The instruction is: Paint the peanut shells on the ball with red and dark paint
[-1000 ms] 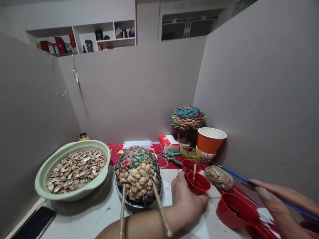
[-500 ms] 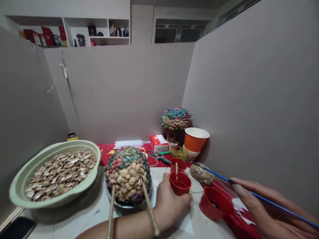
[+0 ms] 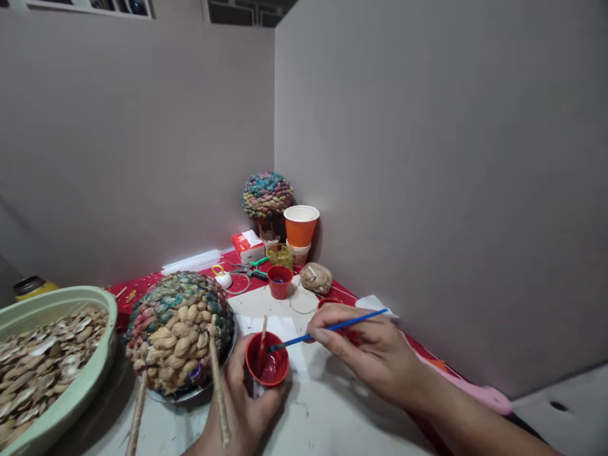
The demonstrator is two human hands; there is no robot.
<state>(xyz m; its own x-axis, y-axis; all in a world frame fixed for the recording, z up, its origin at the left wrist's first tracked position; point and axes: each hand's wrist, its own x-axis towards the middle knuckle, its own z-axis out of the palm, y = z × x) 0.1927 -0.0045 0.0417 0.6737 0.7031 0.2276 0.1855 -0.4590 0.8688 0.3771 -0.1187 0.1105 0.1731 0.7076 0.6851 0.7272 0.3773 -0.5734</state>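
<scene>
My left hand is wrapped round a small red cup with reddish liquid inside and a thin stick standing in it. Between the fingers of my right hand is a blue paintbrush, its tip over the cup's opening. Left of the cup, a dome covered in peanut shells, partly coloured green, red and purple, rests in a metal bowl. Two wrapped sticks rise from it, one passing in front of my left hand. Another red cup, partly seen, is behind my right hand.
A green basin of shells stands at left. Farther back are a second red cup, twine, pliers, a tissue pack, orange cup and coloured dome. Grey partitions enclose the table.
The view has turned right and down. My right hand has brought the brush from the right to the held cup, its tip now at the opening. My left hand still holds that cup.
</scene>
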